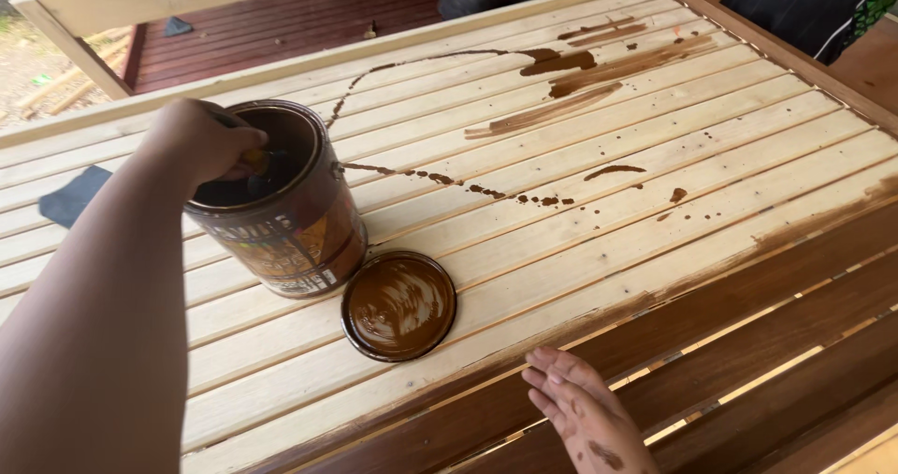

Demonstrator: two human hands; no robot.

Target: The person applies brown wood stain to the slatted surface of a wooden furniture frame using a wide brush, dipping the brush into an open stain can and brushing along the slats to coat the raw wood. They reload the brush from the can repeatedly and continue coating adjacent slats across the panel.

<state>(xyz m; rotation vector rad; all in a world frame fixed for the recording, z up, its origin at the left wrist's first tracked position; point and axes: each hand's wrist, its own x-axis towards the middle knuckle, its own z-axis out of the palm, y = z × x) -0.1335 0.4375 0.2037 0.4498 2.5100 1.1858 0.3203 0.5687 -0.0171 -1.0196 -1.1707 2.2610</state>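
While your right hand (585,418) rests flat on the near edge, fingers (554,379) spread narrow and holding nothing, stain smears show on its back. It sits right at the boundary between dark and bare wood.

Progress, as I judge it: only the nearest few slats (767,343) of the slatted panel (599,240) are coated dark brown, maybe a quarter of the visible surface. The edge of that coat is ragged. Everything beyond is still pale, so most of the job is left.

Mid field: the lid (398,305) lies flat on bare slats, inner face up, wet with brown stain, just beside the can (285,203). The can stands upright on the pale slats at left, open, label side streaked with drips. Your left hand (206,142) is over the can mouth, fingers closed on something yellow dipped inside; cannot tell whether it's a brush or a rag.

Further out: a drip trail (449,179) runs right from the can, plus scattered spots. At the far right, a few rough brown swipes (580,72) and a thin curved dribble, not worked in.

Beyond the panel: another person's dark shirt (804,7) top right, red decking (281,25) top left.
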